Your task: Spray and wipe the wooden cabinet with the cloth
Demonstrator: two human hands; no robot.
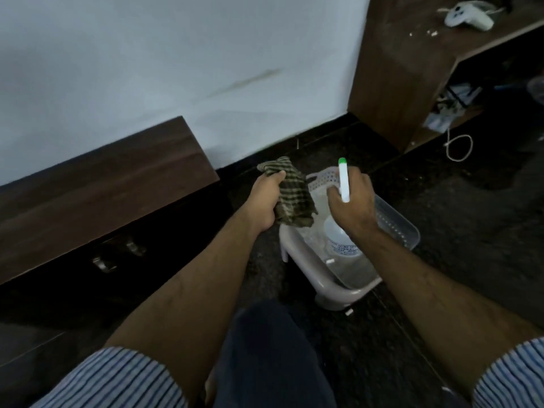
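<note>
A low dark wooden cabinet (97, 189) stands along the white wall at the left, with two metal handles on its shadowed front. My left hand (266, 201) grips a crumpled green checked cloth (290, 195) just right of the cabinet's end. My right hand (351, 201) holds the white head of a spray bottle (343, 241); its green-tipped nozzle points up and its clear body hangs below my wrist, over the basket.
A pale plastic basket (394, 228) sits on the dark floor under both hands. A taller wooden shelf unit (394, 69) stands at the right with a white controller (468, 14) on top and a white cable (459, 145) on the floor beside it. My knee is at bottom centre.
</note>
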